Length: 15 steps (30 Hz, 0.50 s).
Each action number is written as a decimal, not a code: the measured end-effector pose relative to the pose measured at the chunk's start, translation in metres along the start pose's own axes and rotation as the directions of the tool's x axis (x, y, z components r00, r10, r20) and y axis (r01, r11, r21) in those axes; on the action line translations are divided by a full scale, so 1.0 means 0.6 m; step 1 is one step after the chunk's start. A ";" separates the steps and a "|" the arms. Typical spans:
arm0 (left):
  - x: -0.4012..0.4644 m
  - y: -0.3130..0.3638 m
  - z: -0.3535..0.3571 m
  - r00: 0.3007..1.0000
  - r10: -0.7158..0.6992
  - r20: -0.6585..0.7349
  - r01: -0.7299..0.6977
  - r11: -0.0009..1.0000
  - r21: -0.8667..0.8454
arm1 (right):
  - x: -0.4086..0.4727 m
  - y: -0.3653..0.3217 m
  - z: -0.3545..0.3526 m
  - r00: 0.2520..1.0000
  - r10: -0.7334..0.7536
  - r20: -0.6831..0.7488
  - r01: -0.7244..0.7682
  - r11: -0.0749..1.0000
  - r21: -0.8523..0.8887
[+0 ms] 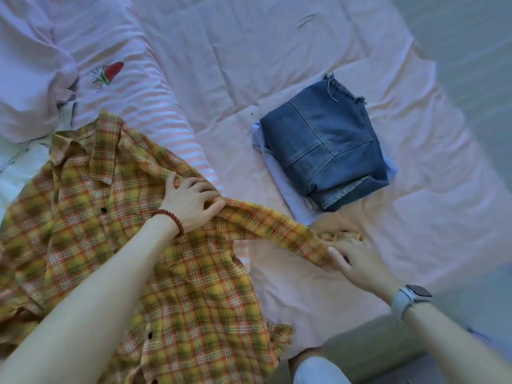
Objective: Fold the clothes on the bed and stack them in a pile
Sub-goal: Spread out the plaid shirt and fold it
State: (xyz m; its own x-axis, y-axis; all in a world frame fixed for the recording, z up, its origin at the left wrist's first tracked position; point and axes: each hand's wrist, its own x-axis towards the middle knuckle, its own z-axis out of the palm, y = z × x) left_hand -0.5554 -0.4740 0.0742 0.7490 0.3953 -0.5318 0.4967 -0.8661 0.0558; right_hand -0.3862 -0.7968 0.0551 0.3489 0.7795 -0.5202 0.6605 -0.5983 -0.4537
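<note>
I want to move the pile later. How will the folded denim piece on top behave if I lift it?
The folded denim probably keeps its shape fairly well; its folds look thick and blocky. It likely feels heavier than the pale garment beneath, which could slide or sag. Frayed edges may snag.

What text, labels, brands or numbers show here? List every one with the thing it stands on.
None can be read.
Striped garment: an embroidered red motif with thin line marks beside it; a picture, not letters as far as the frame shows.
Smartwatch on the right wrist: face dark, nothing shown.
Plaid shirt, folded denim: no label or print in view.
</note>
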 end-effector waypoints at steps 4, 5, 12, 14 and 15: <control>0.002 0.002 -0.006 0.992 0.044 0.122 -0.058 0.992 0.108 | -0.018 0.000 0.024 0.954 -0.149 0.262 0.187 0.974 -0.125; 0.000 0.000 -0.006 0.994 0.049 0.095 -0.060 0.992 0.115 | -0.022 0.002 0.024 0.972 -0.163 0.170 0.187 0.972 -0.143; 0.015 0.004 0.000 1.000 0.014 -0.017 -0.013 0.999 0.043 | -0.010 0.016 0.026 0.942 -0.019 -0.335 -0.019 0.994 -0.109; 0.024 0.005 -0.004 0.996 0.012 -0.090 -0.011 1.000 0.009 | 0.003 0.025 0.021 0.932 0.099 -0.347 -0.084 0.995 0.059; 0.027 0.005 -0.007 0.991 0.013 -0.134 -0.017 0.999 -0.035 | 0.009 0.030 0.015 0.922 0.171 -0.348 -0.137 0.983 0.120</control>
State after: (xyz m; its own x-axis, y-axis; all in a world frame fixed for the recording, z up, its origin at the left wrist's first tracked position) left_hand -0.5398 -0.4690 0.0690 0.8071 0.4218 -0.4130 0.4987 -0.8616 0.0946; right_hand -0.3783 -0.8048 0.0377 0.6656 0.6811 -0.3052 0.5221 -0.7171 -0.4617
